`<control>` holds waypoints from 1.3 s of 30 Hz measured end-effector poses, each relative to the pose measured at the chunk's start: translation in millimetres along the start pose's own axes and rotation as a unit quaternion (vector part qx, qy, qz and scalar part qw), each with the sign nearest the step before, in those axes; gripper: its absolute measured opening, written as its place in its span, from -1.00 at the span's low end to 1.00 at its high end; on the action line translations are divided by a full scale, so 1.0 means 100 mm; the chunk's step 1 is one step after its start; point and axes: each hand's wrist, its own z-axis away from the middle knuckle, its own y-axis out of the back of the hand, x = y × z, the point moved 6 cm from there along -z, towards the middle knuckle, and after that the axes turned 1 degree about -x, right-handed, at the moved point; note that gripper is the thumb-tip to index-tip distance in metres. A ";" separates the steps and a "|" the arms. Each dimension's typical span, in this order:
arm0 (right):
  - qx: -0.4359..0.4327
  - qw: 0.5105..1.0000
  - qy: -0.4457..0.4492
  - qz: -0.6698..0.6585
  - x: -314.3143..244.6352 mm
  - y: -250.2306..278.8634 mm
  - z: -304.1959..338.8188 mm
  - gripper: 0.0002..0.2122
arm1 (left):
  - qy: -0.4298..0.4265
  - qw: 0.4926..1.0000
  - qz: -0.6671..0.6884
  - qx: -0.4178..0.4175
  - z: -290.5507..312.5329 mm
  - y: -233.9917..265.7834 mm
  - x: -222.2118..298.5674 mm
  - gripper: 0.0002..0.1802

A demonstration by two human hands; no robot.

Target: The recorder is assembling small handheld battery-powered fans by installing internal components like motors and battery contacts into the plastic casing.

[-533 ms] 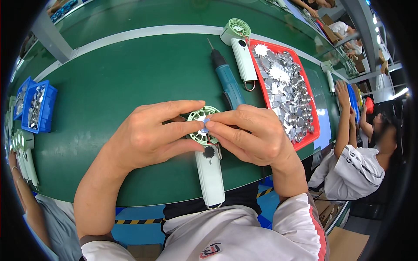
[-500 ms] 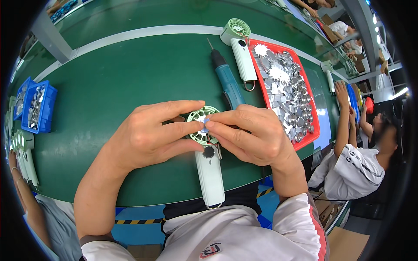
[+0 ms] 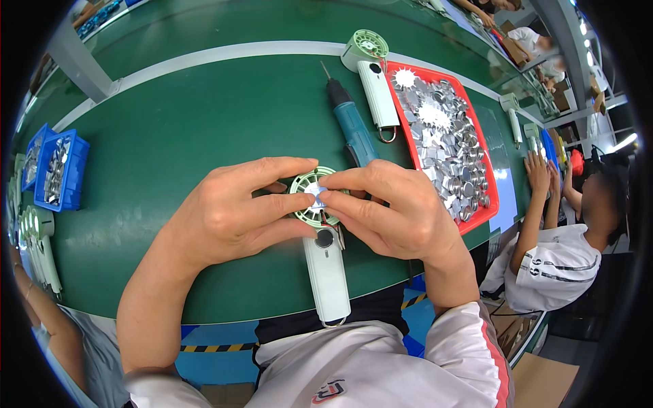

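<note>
Indoors, green worktop (image 3: 170,115) underlies fan (image 3: 328,272), blue floor (image 3: 211,368) below.

Their forearms (image 3: 153,292) reach over the bench's near edge (image 3: 224,321), left hand (image 3: 235,207) loosely spread, right hand (image 3: 401,211) kinda pinched, fingertips (image 3: 307,200) super close.

Fan head (image 3: 299,183), between the left hand (image 3: 235,211) and the right hand (image 3: 401,207): pale green ring, whitish centre. Small piece (image 3: 317,193) at the right hand: light blue. Handle (image 3: 328,285), below and between both hands: white, with a round black spot (image 3: 324,238). Power screwdriver (image 3: 354,126), ahead of the right hand: teal body, black nose. Tray (image 3: 494,197), beyond the right hand: red; metal parts (image 3: 442,149) inside: silver-grey. Bins (image 3: 77,173), left of the left hand: blue. Worktop (image 3: 170,122), under both hands: dark green. Floor tape (image 3: 216,348), wearer's side of the left hand: black-and-yellow stripes.
</note>
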 end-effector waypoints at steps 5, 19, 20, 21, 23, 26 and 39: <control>-0.006 1.000 -0.023 -0.005 0.00 0.03 -0.01 -0.68 | 0.003 1.000 -0.003 -0.001 0.01 0.00 0.00 -0.56; 0.015 0.999 -0.009 -0.040 -0.03 0.08 0.03 -0.56 | 0.007 0.999 -0.006 -0.032 -0.02 0.01 0.01 -0.58; 0.019 0.999 -0.011 -0.035 -0.03 0.10 0.03 -0.56 | 0.010 0.999 -0.009 -0.035 0.00 0.01 -0.01 -0.54; 0.045 0.998 -0.012 -0.032 -0.03 0.15 0.03 -0.58 | 0.012 0.999 -0.012 -0.039 0.00 0.00 -0.02 -0.50; 0.069 0.997 -0.034 -0.028 -0.07 0.24 0.03 -0.70 | 0.005 0.999 -0.016 -0.037 -0.01 0.02 0.01 -0.55; 0.030 0.992 -0.107 -0.053 -0.17 0.24 0.13 -0.73 | -0.002 0.999 -0.014 -0.031 -0.01 0.03 0.01 -0.59; 0.040 0.977 -0.197 -0.063 -0.33 0.02 0.34 -0.74 | 0.003 0.999 0.000 -0.038 0.04 0.02 -0.05 -0.54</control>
